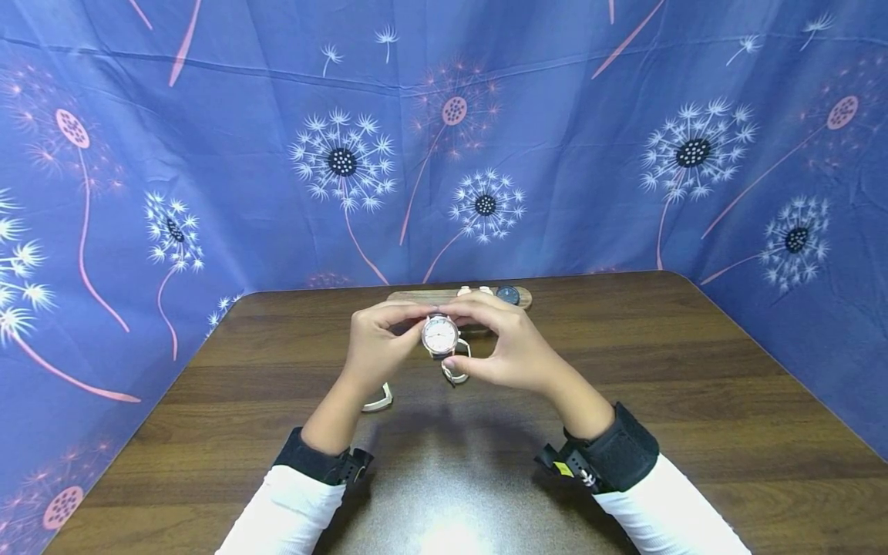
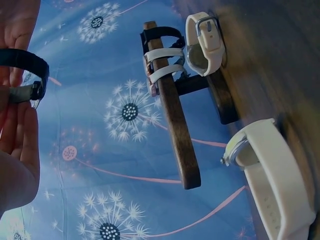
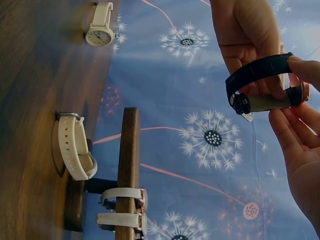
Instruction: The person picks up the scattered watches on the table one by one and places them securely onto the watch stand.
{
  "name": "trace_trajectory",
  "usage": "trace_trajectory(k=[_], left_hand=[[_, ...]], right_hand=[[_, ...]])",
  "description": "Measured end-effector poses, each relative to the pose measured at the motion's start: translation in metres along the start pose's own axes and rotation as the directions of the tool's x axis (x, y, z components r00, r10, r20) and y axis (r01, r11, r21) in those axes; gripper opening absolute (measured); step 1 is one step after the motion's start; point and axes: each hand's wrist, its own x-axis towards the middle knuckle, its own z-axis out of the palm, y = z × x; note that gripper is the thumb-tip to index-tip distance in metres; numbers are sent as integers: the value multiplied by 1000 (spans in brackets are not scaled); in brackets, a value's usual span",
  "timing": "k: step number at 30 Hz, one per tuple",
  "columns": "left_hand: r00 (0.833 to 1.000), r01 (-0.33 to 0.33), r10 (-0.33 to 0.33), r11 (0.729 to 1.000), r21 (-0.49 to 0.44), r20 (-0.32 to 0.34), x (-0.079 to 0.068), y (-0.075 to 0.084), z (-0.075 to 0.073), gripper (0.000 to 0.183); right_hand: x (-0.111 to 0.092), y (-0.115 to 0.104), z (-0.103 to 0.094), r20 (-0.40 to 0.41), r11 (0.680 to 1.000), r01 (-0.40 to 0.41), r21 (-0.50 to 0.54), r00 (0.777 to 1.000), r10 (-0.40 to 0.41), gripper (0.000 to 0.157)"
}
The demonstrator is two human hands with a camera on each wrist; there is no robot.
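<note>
A wristwatch (image 1: 440, 335) with a round white dial and a dark strap is held up above the table, its face toward the head camera. My left hand (image 1: 381, 339) pinches it from the left, thumb near the case edge and fingers along the top. From the other side my right hand (image 1: 509, 347) grips it, with the thumb low by the strap and the fingers over the top. Both wrist views show the dark strap (image 3: 257, 70) bent into a closed loop, and the dial is turned away there.
Behind the hands stands a wooden watch stand (image 2: 175, 120) bearing two white-strapped watches and a dark one (image 1: 508, 294). A cream watch (image 3: 75, 145) rests on the table before it. Another white watch (image 2: 272, 175) lies left, partly hidden by my left wrist in the head view.
</note>
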Motion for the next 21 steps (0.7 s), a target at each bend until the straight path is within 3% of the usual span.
trace_trajectory(k=[5,10,15,21], left_hand=[[992,66,-64,998,-18,107,2,2,-7,32],[964,119,-109,993,-26,244,3,6,-15,55],[955,36,-33,999,-3,295,4,11,-16,71],[968,-42,43,999,-11,248,4,14,-15,66]], right_hand=[[1,3,-3,-29,999,39,-1,999,-39,60],[2,6,-7,-49,997,61,-38,997,-63,59],[2,7,-9,-51,995,67,-79,996,-71,59],[2,5,-9,-26,995,57,-79,998,-59,60]])
